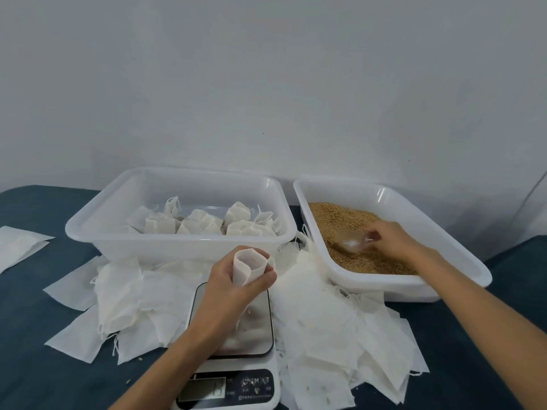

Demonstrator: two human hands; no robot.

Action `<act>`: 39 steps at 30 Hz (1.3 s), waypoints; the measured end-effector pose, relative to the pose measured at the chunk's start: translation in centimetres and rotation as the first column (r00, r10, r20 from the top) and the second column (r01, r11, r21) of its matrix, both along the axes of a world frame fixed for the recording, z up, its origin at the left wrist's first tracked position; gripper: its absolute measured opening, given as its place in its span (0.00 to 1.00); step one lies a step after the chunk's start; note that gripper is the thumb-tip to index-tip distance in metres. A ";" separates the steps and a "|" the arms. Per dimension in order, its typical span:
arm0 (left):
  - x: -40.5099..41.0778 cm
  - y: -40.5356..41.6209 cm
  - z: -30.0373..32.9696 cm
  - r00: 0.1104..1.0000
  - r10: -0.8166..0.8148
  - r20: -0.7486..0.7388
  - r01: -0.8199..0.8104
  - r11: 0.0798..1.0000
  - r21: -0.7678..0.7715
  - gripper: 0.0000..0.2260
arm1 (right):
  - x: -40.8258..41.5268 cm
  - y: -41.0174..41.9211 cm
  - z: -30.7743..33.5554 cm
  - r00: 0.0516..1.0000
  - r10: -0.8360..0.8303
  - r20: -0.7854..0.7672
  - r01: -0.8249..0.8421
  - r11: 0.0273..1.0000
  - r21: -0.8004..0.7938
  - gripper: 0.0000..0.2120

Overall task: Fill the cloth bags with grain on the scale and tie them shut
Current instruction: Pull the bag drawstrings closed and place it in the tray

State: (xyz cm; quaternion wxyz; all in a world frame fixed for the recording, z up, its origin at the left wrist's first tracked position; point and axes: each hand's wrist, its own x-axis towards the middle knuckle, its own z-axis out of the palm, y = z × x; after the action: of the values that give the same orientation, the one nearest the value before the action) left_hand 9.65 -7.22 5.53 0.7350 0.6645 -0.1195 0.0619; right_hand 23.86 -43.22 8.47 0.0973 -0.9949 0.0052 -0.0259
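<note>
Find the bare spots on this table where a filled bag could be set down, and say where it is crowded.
Bare blue table shows at the near left, beside the scale, and at the far left between the stray sheet and the bag bin. Empty bags crowd both sides of the scale up to the grain bin.

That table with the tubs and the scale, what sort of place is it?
Probably a small hand-packing station: a digital scale, a tub of loose grain, a tub of tied cloth bags, and empty cloth bags spread over the table.

Open white cloth bag (247, 269) stands upright over the scale (236, 344); tan grain (355, 229) fills the right tub (444, 232).
</note>
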 end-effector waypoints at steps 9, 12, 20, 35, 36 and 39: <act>0.2 0.2 -0.2 1.000 0.021 0.005 -0.021 1.000 0.006 0.08 | -0.4 -1.2 0.1 0.958 -0.215 0.190 0.199 0.975 0.098 0.04; 0.3 0.2 -0.2 1.000 0.028 0.009 -0.028 1.000 0.014 0.08 | -0.4 -1.1 0.2 0.950 -0.226 0.217 0.209 0.973 0.099 0.03; 0.5 0.2 -0.6 1.000 0.027 0.009 -0.027 0.999 0.021 0.09 | -1.5 0.4 1.2 0.975 -0.125 0.186 0.074 0.963 0.257 0.04; 1.1 0.3 -1.2 0.995 0.096 0.023 -0.098 0.991 0.095 0.09 | -10.0 11.7 6.5 0.784 0.509 0.355 -0.570 0.817 0.086 0.14; 1.1 0.4 -1.2 0.996 0.090 0.019 -0.091 0.992 0.089 0.09 | -10.1 11.9 6.7 0.768 0.523 0.370 -0.576 0.817 0.040 0.15; 1.2 0.5 -1.2 0.997 0.075 0.012 -0.076 0.994 0.076 0.10 | -10.3 12.0 7.3 0.725 0.553 0.410 -0.569 0.817 -0.097 0.18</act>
State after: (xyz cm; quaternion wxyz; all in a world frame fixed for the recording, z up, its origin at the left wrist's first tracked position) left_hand 10.85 -6.71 4.30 0.7055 0.6961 -0.0998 0.0880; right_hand 13.57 -31.19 15.75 0.1172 -0.9180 -0.3162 -0.2086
